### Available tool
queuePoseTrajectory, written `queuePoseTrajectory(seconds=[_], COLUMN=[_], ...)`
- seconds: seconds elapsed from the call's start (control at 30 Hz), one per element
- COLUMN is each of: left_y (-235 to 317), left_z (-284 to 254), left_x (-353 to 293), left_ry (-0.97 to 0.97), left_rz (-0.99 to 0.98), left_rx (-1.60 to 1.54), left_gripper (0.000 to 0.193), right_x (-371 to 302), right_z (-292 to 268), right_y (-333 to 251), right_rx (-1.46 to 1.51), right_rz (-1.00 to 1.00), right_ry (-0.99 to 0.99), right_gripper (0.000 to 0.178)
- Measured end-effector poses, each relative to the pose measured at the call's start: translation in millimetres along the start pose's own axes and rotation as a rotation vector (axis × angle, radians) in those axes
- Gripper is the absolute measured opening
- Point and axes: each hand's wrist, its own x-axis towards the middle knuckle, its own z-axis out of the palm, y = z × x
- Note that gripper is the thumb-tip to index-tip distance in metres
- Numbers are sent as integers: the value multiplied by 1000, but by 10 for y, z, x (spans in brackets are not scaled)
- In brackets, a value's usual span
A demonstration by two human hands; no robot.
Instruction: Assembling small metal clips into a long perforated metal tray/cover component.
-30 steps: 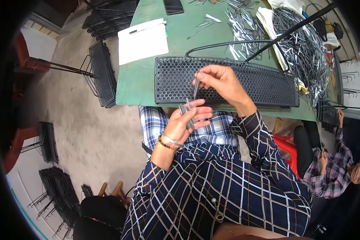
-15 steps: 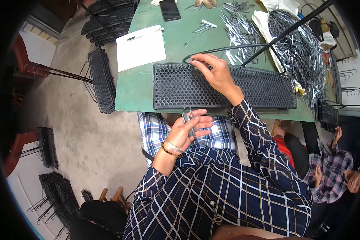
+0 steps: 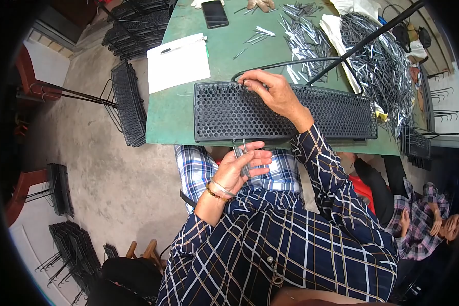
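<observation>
A long black perforated metal rack [image 3: 219, 115] lies along the table's near edge, with a bent black rod [image 3: 290, 62] behind it. My right hand [image 3: 278, 97] reaches over the rack's far rim near its left part. Its thumb and fingers are pinched together there; what is between them is too small to make out. Below the near rim my left hand [image 3: 229, 171] is turned palm up. Several thin grey metal strips [image 3: 244, 166] lie between its thumb and palm, the other fingers loosely extended.
On the green table [image 3: 168, 115] are a white notebook [image 3: 181, 66] with a pen, a phone [image 3: 215, 14], loose metal strips [image 3: 306, 35], and an open white sack [image 3: 332, 33] full of strips. More black racks [image 3: 126, 104] stand at left. A person [image 3: 418, 219] sits at right.
My right hand's fingers have shifted slightly left along the far rim. My left hand stays almost in place. The person at right has lowered a raised hand.
</observation>
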Motion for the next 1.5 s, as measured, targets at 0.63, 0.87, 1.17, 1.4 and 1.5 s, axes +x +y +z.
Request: queuePoseTrajectory(seconds=[0.63,0.87,1.17,1.4,1.5], left_y=[-2,-5,96,113,104], left_z=[-7,11,44,63,85], left_x=[16,28,-20,-14,-39], left_ry=[4,17,-2,-84,-78], left_rz=[-15,-37,33,86,71], left_rx=[-28,-40,-29,4,28], left_gripper=[35,36,37,32,32], right_x=[-66,-128,-279,-488,-476], right_z=[105,153,38,106,87], right_y=[51,164,-265,-402,-403], right_rx=[77,-252,-54,507,569], right_rz=[224,-137,131,286,341], right_ry=[-50,120,-14,-472,-518], right_gripper=[16,19,17,18,17])
